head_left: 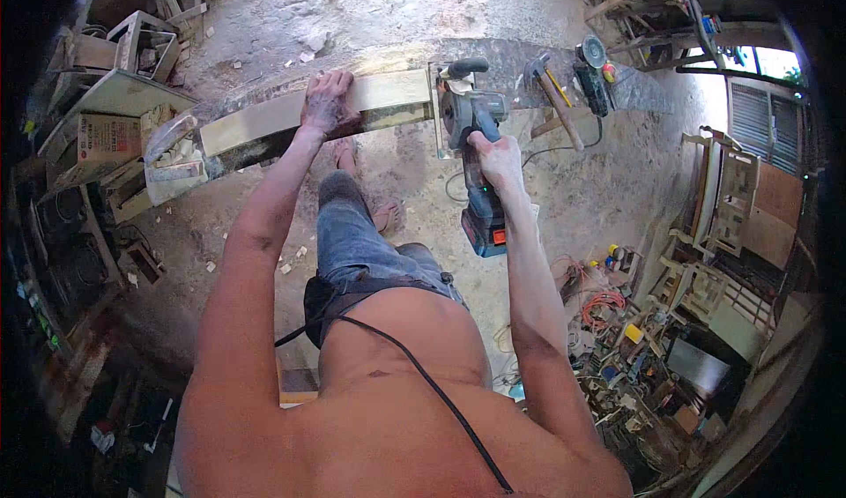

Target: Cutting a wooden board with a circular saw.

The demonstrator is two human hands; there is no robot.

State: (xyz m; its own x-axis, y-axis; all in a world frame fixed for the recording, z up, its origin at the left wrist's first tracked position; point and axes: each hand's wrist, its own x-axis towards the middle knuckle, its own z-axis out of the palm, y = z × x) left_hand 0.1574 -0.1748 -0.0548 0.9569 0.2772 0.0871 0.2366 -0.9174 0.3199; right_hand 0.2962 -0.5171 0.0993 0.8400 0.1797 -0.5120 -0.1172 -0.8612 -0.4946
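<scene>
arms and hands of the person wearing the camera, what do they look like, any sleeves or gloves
The left arm and right arm have no sleeves; the left hand and right hand wear no gloves. I can make out no watch or bracelet. A black cord crosses the torso.

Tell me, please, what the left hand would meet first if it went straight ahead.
Probably the dusty workbench top just beyond the wooden board that the left hand rests on, though depth there is unclear.
</scene>
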